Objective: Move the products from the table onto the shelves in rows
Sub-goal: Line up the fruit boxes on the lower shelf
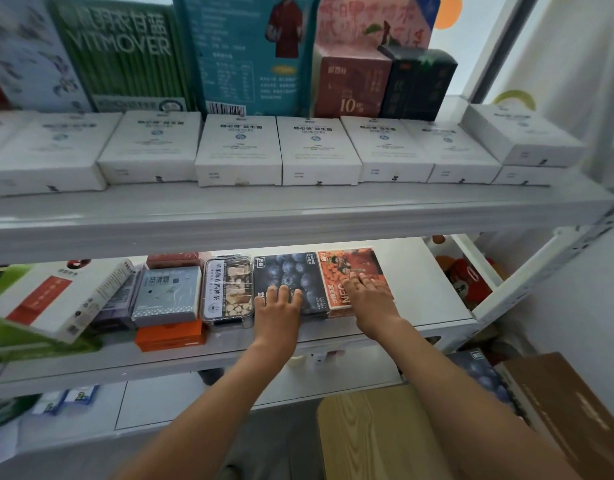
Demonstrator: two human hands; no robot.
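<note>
On the middle shelf (423, 299) a dark blueberry box (295, 271) and an orange box (354, 263) lie flat side by side. My left hand (278, 308) rests flat on the near part of the blueberry box, fingers straight. With fingers spread, my right hand (366, 297) presses on the orange box. Left of them lie a clear pack of dried pieces (227, 289) and a grey-blue tea box (167, 294). Another blueberry box (482, 375) shows low at the right, beside my right forearm.
A row of white boxes (239, 150) fills the upper shelf, with tall upright packages (125, 53) behind. An orange box (170, 336) and a tilted white-and-red box (56, 299) sit at the middle shelf's left. A wooden table (368, 434) and a brown carton (568, 410) are below right.
</note>
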